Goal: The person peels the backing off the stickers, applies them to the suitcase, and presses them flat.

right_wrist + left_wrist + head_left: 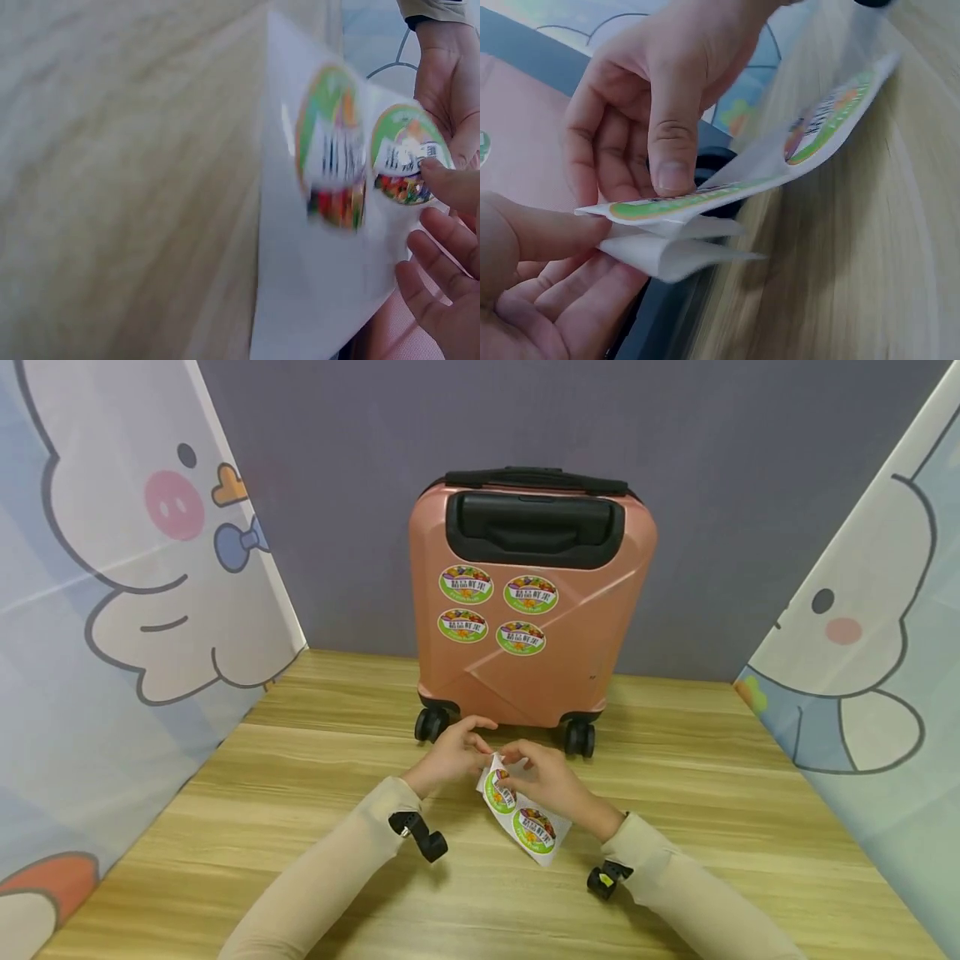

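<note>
At the left stood a pale-blue printed panel [45,618] with a white cartoon figure. Next came the left hand [450,758], reaching from a cream sleeve toward the far right, palm inward; its thumb and fingers were clamped on the far-left corner of a glossy white paper sticker sheet [557,818]. Centred at the far side of the pale wooden table [300,752], an upright pink hard-shell suitcase [532,685] stood taller than wide, bearing four oval green-and-white fruit stickers [530,595] in two rows of two; two black wheels [580,738] showed. Nearer, in front of it, the sheet's long axis slanted from far left to near right, its two oval fruit labels [534,831] facing up, white paper folded beneath the held end. The right hand [551,781] arched in from the near right, its thumb on the farther label and other fingers apart; whether they pinched anything, I could not tell. Rightmost was another cartoon panel [862,568].
</note>
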Demonstrator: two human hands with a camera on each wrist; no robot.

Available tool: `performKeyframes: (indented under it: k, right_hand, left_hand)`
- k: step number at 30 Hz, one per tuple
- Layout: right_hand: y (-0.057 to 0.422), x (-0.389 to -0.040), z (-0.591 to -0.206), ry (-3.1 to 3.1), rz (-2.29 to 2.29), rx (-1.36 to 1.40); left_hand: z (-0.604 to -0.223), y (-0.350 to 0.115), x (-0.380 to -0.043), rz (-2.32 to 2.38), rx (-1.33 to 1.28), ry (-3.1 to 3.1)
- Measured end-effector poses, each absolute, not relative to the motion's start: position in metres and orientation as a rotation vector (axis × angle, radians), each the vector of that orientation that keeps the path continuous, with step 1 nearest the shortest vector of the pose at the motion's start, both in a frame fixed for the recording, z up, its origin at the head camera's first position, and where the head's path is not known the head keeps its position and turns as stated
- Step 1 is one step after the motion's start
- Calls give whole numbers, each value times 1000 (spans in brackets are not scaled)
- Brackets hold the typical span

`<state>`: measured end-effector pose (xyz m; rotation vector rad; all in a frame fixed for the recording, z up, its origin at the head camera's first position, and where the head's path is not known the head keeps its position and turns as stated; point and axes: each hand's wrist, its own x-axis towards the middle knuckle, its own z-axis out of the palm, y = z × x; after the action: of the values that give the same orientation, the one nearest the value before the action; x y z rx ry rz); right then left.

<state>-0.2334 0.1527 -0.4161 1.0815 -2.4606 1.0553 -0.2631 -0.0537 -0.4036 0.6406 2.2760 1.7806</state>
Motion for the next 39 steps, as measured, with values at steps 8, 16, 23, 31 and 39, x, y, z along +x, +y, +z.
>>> performKeyframes:
  k: [8,16,23,31,39]
  right_hand:
    - [152,-231,-417,-2408,1124,994]
    - [152,-229,-414,-2400,1039,1004]
    - [153,-233,-410,-2363,987,968]
    - [152,-231,-410,-2278,941,906]
    - [151,-228,-405,-2302,885,888]
  left_hand:
    - [-398,-51,-260,1900,537,2122]
    - [-399,-50,-259,1900,553,2064]
    - [-397,-48,-258,1980,551,2035]
    - [-397,-43,-252,2153,463,1937]
    - [-394,-41,-251,2155,508,1899]
